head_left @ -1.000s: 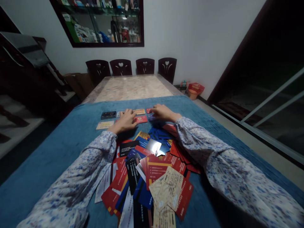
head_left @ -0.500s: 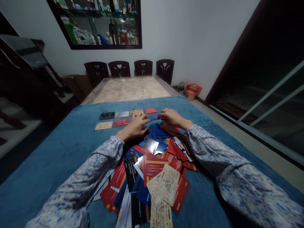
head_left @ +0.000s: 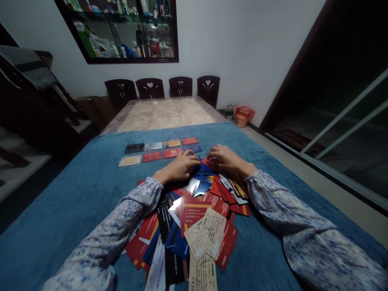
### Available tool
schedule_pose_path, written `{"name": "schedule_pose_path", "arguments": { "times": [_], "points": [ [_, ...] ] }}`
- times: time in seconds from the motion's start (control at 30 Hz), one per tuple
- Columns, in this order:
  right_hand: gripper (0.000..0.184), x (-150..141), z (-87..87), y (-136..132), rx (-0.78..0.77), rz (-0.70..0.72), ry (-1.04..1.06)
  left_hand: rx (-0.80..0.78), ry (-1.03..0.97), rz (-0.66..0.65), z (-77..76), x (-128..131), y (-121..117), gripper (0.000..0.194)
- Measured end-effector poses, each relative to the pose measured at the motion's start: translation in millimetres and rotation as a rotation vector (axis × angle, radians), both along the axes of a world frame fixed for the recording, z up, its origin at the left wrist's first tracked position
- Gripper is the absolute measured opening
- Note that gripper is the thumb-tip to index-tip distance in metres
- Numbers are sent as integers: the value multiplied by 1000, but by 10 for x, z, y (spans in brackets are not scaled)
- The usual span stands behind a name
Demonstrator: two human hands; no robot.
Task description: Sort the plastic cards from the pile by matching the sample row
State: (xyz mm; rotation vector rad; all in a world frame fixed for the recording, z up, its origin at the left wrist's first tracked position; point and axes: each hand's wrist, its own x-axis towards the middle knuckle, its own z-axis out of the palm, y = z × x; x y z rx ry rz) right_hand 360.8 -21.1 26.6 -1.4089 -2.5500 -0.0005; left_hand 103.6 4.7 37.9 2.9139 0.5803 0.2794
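A heap of cards lies before me, with red cards (head_left: 197, 212), cream cards (head_left: 212, 230), black cards (head_left: 175, 266) and blue cards (head_left: 177, 240) overlapping. At the heap's far end, my right hand (head_left: 227, 159) has its fingers bent over a red card (head_left: 209, 162) and grips it. Facing it, my left hand (head_left: 181, 165) rests with its fingers extended and slightly bent, tips beside the blue cards at that end; no card shows in it. Beyond the hands are two rows of cards, including a black card (head_left: 134, 148), an orange card (head_left: 172, 143) and a blue card (head_left: 193, 148).
A blue cloth (head_left: 75, 194) covers the near part of the table, with its marble-patterned top (head_left: 163, 113) showing beyond. Dark chairs (head_left: 181, 87) stand at the far end. A shelf cabinet (head_left: 130, 60) is set in the wall, and a sliding door (head_left: 333, 125) is at right.
My left hand has drawn back from the rows towards the heap, uncovering a red card in the near row. My right hand has moved off the blue card in that row to the red card.
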Motion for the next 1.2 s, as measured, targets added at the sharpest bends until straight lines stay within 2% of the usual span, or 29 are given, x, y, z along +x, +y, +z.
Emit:
{"name": "schedule_pose_path", "arguments": {
  "times": [0.17,0.27,0.53,0.87,1.07,1.2],
  "points": [
    [24,1,-31,-112,-5,60,56,-26,-8,-61,3,37,-81,28],
    [27,-18,-45,-141,-21,103,82,-13,9,-75,-8,59,-101,28],
    [28,-59,-69,-153,-62,143,91,6,68,-28,-16,67,-72,30],
    [34,-78,-116,-141,-22,265,110,44,88,-42,71,-69,41,22],
    [37,-84,-134,-124,-22,275,97,33,118,22,113,-135,74,18],
    [34,-103,-148,-115,-20,281,98,51,81,26,82,-139,104,18]
  ]
}}
